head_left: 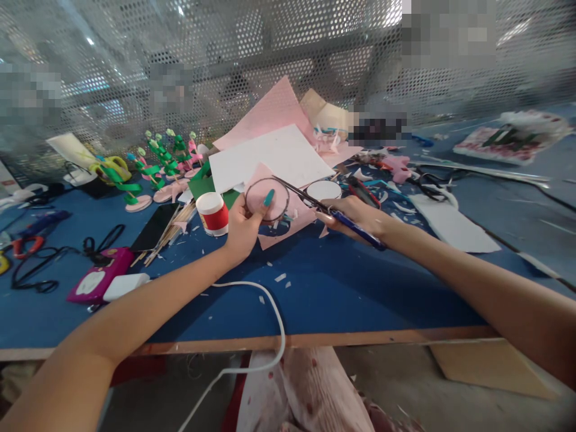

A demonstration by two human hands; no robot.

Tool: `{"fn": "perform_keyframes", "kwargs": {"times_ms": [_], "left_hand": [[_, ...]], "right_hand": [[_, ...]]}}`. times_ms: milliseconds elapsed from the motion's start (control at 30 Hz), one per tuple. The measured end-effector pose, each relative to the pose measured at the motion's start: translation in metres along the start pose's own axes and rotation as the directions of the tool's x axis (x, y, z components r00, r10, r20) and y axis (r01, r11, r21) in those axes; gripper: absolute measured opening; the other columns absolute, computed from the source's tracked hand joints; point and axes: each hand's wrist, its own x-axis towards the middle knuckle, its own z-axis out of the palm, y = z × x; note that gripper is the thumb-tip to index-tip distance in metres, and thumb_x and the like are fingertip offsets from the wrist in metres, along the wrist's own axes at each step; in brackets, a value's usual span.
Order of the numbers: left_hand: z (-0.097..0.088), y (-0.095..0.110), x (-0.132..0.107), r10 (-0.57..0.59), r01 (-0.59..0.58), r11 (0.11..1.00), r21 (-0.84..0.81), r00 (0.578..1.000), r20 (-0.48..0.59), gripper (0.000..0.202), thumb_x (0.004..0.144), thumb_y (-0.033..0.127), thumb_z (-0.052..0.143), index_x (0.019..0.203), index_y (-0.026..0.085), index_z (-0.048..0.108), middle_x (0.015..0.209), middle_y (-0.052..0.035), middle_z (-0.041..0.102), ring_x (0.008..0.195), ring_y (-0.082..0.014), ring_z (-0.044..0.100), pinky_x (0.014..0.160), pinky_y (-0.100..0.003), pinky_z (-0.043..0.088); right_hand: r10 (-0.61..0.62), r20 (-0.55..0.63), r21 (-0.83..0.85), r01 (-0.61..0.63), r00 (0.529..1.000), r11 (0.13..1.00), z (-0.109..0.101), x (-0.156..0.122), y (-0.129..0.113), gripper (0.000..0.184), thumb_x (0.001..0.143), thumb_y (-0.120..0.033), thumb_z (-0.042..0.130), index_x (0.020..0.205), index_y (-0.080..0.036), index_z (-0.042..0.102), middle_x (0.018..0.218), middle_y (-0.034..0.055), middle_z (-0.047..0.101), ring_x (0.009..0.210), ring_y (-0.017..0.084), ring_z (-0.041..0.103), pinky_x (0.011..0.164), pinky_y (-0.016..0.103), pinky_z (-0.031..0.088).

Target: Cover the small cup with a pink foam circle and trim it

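Note:
My left hand [245,227] pinches a piece of pink foam sheet [265,195] marked with a dark circle outline, thumb on top. In my right hand [353,217] are long scissors with blue handles [357,231]. Their dark blades reach left to the upper right edge of the pink piece; whether they are parted is hard to make out. Beneath lies another pink scrap [292,225] with a round cut edge. A white disc [324,190] lies just behind my right hand. Close by my left hand stands a red and white paper cup [213,214].
White sheets [270,156] and a pink sheet [274,114] lie behind the hands. Several green and pink paper plants [166,159] stand at left, near thin sticks [173,231] and a magenta power strip [101,276]. A white cable [276,312] crosses the table edge [337,339].

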Motion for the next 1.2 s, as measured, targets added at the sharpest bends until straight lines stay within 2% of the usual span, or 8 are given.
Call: {"fn": "perform_keyframes", "kwargs": {"times_ms": [233, 433, 667, 867, 1000, 1200], "left_hand": [[0.0001, -0.0001, 0.0002, -0.041, 0.042, 0.999, 0.013, 0.999, -0.017, 0.040, 0.060, 0.043, 0.076, 0.086, 0.017, 0.059, 0.077, -0.0014, 0.067, 0.055, -0.0099, 0.060, 0.046, -0.021, 0.052], [-0.0008, -0.0027, 0.0009, -0.028, 0.029, 0.999, 0.014, 0.999, -0.024, 0.037, 0.063, 0.040, 0.074, 0.087, 0.017, 0.059, 0.081, -0.0029, 0.068, 0.057, -0.0101, 0.061, 0.047, -0.022, 0.052], [0.0006, 0.0006, 0.0003, -0.030, 0.030, 0.999, 0.013, 0.999, -0.014, 0.040, 0.061, 0.042, 0.075, 0.087, 0.016, 0.059, 0.082, -0.0028, 0.068, 0.059, -0.0121, 0.062, 0.047, -0.023, 0.052], [0.0005, 0.0010, 0.0003, -0.042, 0.042, 0.999, 0.014, 0.999, -0.023, 0.036, 0.063, 0.038, 0.074, 0.088, 0.016, 0.059, 0.082, -0.0032, 0.068, 0.058, -0.0101, 0.061, 0.048, -0.021, 0.053], [0.0001, 0.0009, -0.0004, -0.034, 0.034, 0.999, 0.028, 0.999, -0.006, 0.034, 0.064, 0.038, 0.074, 0.086, 0.017, 0.059, 0.077, -0.0021, 0.067, 0.057, -0.0101, 0.061, 0.049, -0.021, 0.053], [0.0016, 0.0040, -0.0018, -0.028, 0.028, 0.998, 0.056, 1.000, 0.000, 0.037, 0.062, 0.040, 0.075, 0.086, 0.017, 0.059, 0.072, -0.0006, 0.066, 0.055, -0.0109, 0.060, 0.050, -0.024, 0.053]], "right_hand": [[-0.002, 0.003, -0.006, 0.002, 1.000, 1.000, 0.0005, 0.0003, 0.0021, 0.038, 0.085, -0.054, 0.043, 0.069, -0.019, 0.044, 0.059, 0.0010, 0.048, 0.058, 0.012, 0.045, 0.053, 0.025, 0.031], [-0.018, -0.011, 0.000, 0.018, 1.000, 1.000, -0.0004, -0.0002, 0.0004, 0.039, 0.086, -0.053, 0.043, 0.068, -0.018, 0.044, 0.055, -0.0012, 0.043, 0.057, 0.012, 0.043, 0.054, 0.025, 0.030], [-0.011, -0.007, -0.017, 0.011, 1.000, 1.000, -0.0005, 0.0006, 0.0018, 0.040, 0.085, -0.055, 0.043, 0.068, -0.019, 0.045, 0.057, -0.0002, 0.045, 0.056, 0.012, 0.043, 0.052, 0.024, 0.029], [0.003, 0.024, -0.027, -0.002, 1.000, 1.000, -0.0023, -0.0004, 0.0017, 0.036, 0.088, -0.049, 0.039, 0.071, -0.018, 0.046, 0.058, 0.0007, 0.048, 0.054, 0.011, 0.043, 0.053, 0.025, 0.028], [-0.025, 0.022, -0.033, 0.025, 0.999, 0.999, -0.0034, -0.0008, 0.0004, 0.037, 0.087, -0.052, 0.039, 0.072, -0.019, 0.045, 0.056, -0.0004, 0.045, 0.053, 0.011, 0.041, 0.053, 0.026, 0.027], [0.025, 0.059, 0.025, -0.027, 0.998, 0.999, -0.0062, -0.0008, -0.0015, 0.035, 0.088, -0.049, 0.040, 0.070, -0.019, 0.043, 0.057, -0.0007, 0.046, 0.053, 0.010, 0.041, 0.053, 0.025, 0.028]]}}
